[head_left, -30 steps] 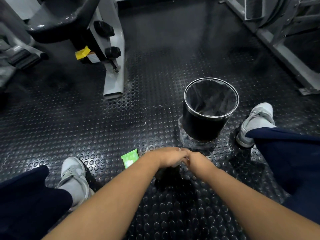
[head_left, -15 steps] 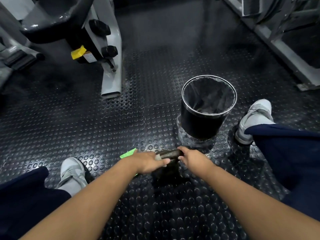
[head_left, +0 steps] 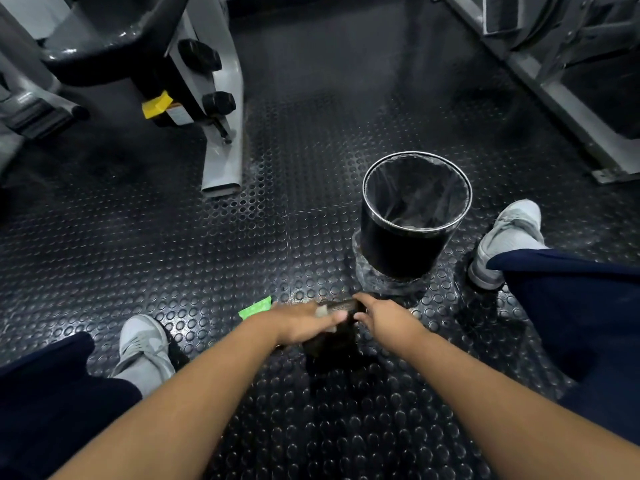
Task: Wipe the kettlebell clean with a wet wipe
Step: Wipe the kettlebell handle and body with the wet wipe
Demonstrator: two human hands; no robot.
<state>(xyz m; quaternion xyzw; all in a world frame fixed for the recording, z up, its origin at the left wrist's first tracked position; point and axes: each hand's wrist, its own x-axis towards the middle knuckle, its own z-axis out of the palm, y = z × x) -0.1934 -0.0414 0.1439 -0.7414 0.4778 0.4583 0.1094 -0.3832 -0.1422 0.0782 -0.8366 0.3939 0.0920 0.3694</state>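
Presently: kettlebell (head_left: 332, 341) handle wipe.
Left hand (head_left: 304, 323) clamps wet wipe (head_left: 322, 310) on handle; right hand (head_left: 384, 318) grips its end: brace, rub lengthwise.

The floor (head_left: 173, 254) is black rubber, patterned all over with raised round studs that catch a grey sheen. The kettlebell (head_left: 332, 341), near the middle, is dull black. The wipe (head_left: 322, 310) on it is pale grey-white. Just left lies a bright green packet (head_left: 256, 308). The bin (head_left: 398, 251), farther right, is glossy black with a silver rim. The shoes (head_left: 143, 344) are light grey and the trousers (head_left: 571, 306) navy. At far left, a grey machine frame (head_left: 223, 133) carries black knobs (head_left: 218, 103) and a yellow tag (head_left: 156, 103).
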